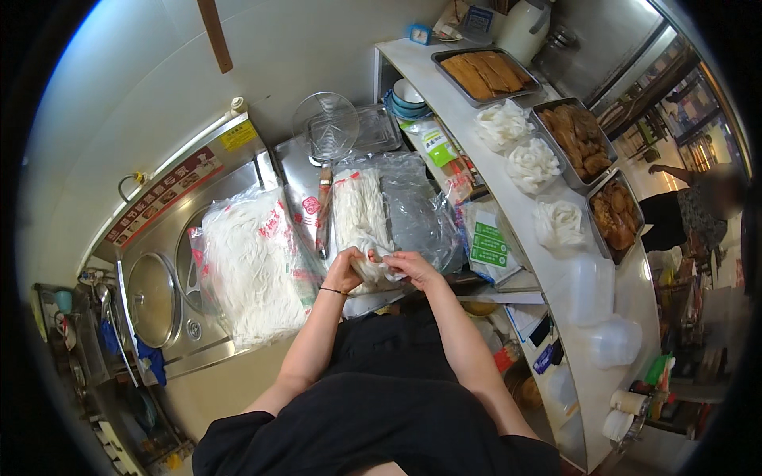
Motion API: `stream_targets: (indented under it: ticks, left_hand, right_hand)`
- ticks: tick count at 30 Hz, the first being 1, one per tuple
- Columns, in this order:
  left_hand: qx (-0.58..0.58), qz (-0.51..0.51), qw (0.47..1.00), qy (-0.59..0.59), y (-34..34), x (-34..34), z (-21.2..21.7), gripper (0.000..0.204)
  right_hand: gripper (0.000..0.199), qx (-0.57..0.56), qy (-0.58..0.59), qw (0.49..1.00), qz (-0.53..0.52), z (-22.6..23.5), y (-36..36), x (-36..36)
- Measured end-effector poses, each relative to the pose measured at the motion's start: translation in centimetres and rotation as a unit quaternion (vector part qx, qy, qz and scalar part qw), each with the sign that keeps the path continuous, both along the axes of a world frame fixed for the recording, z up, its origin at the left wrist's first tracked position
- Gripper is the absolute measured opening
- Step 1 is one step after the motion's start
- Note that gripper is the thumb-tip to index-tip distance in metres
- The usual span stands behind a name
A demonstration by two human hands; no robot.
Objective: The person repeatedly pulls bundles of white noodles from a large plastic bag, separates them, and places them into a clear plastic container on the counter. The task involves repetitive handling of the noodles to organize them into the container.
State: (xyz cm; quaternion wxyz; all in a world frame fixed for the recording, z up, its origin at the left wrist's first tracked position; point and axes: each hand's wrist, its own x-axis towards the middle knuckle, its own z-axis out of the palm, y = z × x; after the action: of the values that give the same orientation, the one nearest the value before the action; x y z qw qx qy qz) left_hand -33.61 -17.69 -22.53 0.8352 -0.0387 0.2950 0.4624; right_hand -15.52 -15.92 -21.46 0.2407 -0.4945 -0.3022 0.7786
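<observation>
While a person in a black top (357, 420) is working close in, the left hand (346, 270) and the right hand (414, 268) are holding a bunch of white noodles (378, 274) between them, fingers curled inward and fingertips close together. The bunch is sitting directly in front of the person, at the near end of a slab of white noodles (359, 205). Keeping the grip light and supporting both sides would probably be sparing the strands from breaking; easing them along their length would likely be limiting tangles. The bunch is looking rounded, so its long axis and pointing direction cannot be told. Beyond it, the slab is lying flat, its long axis running away from the person, the far end leaning slightly left. Clear plastic bagging (421, 210) is spreading to its right; a larger bagged noodle slab (246, 266) is lying to its left. Farther off, a round wire strainer (325, 127) is resting beyond the slab.
</observation>
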Motion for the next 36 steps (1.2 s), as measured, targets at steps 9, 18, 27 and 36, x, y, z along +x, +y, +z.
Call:
stream_targets:
  ticks: [9, 18, 27, 36]
  left_hand:
    - [-0.037, -0.14, 0.975, 0.171, -0.3, -0.1, -0.4, 0.015]
    - [-0.005, -0.153, 0.977, 0.15, -0.4, -0.1, -0.2, 0.021]
    - [0.059, 0.095, 0.992, -0.056, -0.4, -0.4, 0.9, 0.027]
    - [0.095, 0.105, 0.989, -0.03, -0.7, -1.7, 0.3, 0.013]
  right_hand:
    - [0.009, 0.062, 0.098, 0.986, -0.123, -0.1, 1.4, 1.0]
    - [0.006, 0.033, 0.184, 0.966, -0.179, 0.6, 1.8, 2.2]
    - [0.011, -0.013, 0.159, 0.954, -0.254, -1.1, 2.2, 2.8]
    - [0.009, -0.061, 0.197, 0.883, -0.422, -4.4, 3.7, 3.6]
